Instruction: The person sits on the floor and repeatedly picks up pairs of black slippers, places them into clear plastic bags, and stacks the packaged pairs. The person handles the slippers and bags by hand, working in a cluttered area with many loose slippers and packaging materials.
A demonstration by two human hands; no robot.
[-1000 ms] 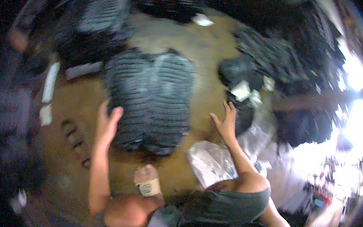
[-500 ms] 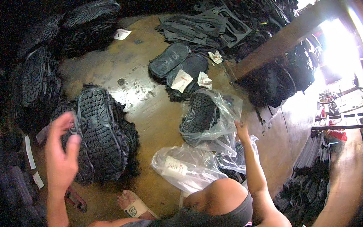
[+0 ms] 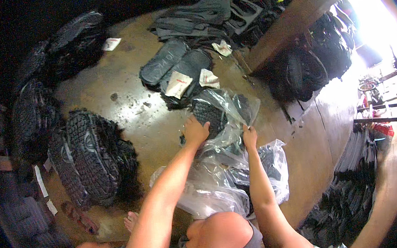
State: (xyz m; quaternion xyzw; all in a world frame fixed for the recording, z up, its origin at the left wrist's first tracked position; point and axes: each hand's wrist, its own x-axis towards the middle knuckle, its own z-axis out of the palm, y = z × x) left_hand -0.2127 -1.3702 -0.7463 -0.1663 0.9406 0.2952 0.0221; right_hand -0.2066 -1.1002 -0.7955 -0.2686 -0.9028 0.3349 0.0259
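Observation:
A black rubber shoe sole point(image 3: 207, 114) with a knobbly tread lies partly inside a clear plastic bag point(image 3: 233, 104) on the floor in front of me. My left hand point(image 3: 195, 131) grips the sole's near left edge, thumb on top. At the bag's right side, my right hand point(image 3: 250, 137) pinches the plastic between thumb and fingers. Another crumpled clear bag point(image 3: 198, 192) spreads below, close to my knee, with dark pieces showing through it. Folds of plastic hide part of the sole.
Stacks of black treaded soles point(image 3: 93, 157) stand at left. Beyond the bag lie flat dark soles point(image 3: 164, 62) with white paper slips point(image 3: 178, 85). Grey cut-out rubber sheets point(image 3: 196, 17) are piled at the back. A wooden beam point(image 3: 301, 20) slants at upper right.
My left hand has moved from above the left stack, where it was empty, rightward to the sole in the bag. My right hand keeps hold of the plastic. The view has shifted.

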